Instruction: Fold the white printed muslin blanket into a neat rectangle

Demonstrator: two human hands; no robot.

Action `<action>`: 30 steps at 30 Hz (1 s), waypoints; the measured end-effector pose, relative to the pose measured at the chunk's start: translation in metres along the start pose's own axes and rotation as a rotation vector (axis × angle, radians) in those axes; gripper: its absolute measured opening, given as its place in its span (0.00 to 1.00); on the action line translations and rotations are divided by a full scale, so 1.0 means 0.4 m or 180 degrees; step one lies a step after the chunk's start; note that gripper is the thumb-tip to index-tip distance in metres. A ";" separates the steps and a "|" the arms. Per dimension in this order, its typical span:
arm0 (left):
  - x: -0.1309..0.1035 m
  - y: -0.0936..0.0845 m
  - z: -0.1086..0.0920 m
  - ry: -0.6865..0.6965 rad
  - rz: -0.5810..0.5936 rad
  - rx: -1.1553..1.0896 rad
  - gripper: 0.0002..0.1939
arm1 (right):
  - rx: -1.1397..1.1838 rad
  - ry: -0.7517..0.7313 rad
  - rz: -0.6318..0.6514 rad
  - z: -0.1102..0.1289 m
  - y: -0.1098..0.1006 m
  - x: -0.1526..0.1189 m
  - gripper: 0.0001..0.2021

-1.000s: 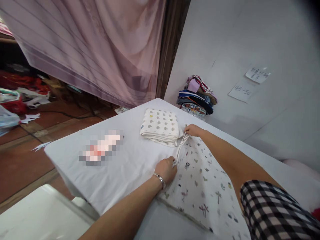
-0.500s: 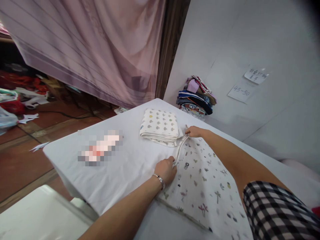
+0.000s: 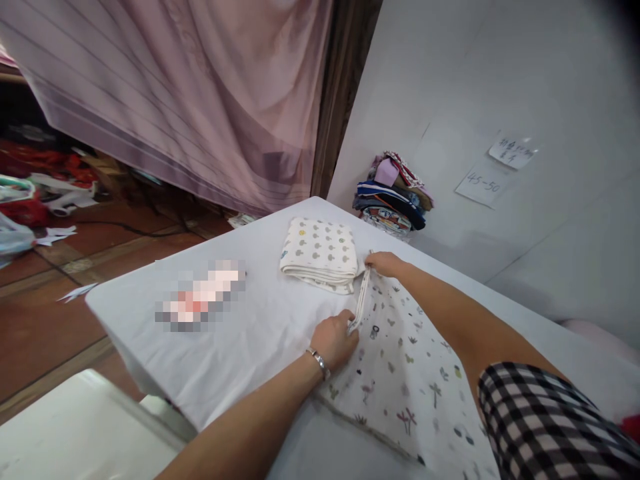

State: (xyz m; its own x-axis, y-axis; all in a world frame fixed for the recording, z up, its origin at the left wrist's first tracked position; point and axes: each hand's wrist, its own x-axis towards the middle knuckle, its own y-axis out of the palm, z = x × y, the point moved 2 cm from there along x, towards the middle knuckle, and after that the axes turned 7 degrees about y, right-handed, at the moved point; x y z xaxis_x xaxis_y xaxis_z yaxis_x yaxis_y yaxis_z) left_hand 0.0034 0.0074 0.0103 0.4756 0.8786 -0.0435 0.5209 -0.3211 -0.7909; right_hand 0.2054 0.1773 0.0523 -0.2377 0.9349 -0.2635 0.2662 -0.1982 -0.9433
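The printed cloth (image 3: 395,373) lies on the desk (image 3: 260,320), in front of the person, and its near part runs out of view at the lower edge. The left hand (image 3: 336,339) pinches one end of the cloth's raised border; the right hand (image 3: 385,264) pinches the same border farther out, close to a corner. Between the two grips the border stands as a narrow, layered strip.

The folded cloth (image 3: 320,248) sits just beyond, next to the right hand. Whether the printed cloth touches it cannot be told.

Possible faults and causes:

1. Layers out of line. Probable cause: the hands pull unequally, so that one layer slides over another.
2. Creases in the panel. Probable cause: slack in the soft fabric as the border is moved.
3. Folded stack disturbed. Probable cause: the right hand or the loose corner catches its near side.
4. Corner lost. Probable cause: a fingertip grip too close to the edge.
5. Cloth dragged askew. Probable cause: the forearm rubs across the panel.
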 end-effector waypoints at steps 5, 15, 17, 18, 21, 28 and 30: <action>0.008 0.003 0.012 -0.0167 0.0017 -0.0153 0.17 | -0.0050 0.0012 -0.0218 0.013 0.032 -0.020 0.15; 0.027 0.001 0.034 -0.0492 0.0273 -0.1215 0.09 | 0.0005 0.0372 -0.0480 0.055 0.082 -0.023 0.13; 0.023 0.000 0.036 -0.0443 0.0174 -0.0563 0.10 | 0.0069 0.0482 -0.0528 0.066 0.089 -0.022 0.14; 0.020 0.000 0.036 -0.0399 0.0142 -0.0282 0.11 | 0.0107 0.0546 -0.0560 0.070 0.093 -0.022 0.14; 0.012 0.004 0.033 -0.0307 0.0205 0.0155 0.12 | 0.0225 0.0721 -0.0696 0.078 0.105 -0.020 0.16; 0.007 0.002 0.026 -0.0324 0.0325 0.0302 0.13 | 0.1055 0.1378 -0.1095 0.046 0.132 -0.013 0.17; 0.006 0.002 0.025 -0.0314 0.0290 0.0338 0.13 | 0.1134 0.1345 -0.1001 0.028 0.134 -0.005 0.17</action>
State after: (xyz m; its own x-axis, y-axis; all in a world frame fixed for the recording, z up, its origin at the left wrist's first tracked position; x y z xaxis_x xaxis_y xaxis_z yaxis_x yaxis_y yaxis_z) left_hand -0.0020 0.0128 0.0037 0.4428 0.8797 -0.1736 0.3986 -0.3666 -0.8407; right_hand 0.2097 0.1618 0.0002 0.1548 0.9854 0.0707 -0.1007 0.0869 -0.9911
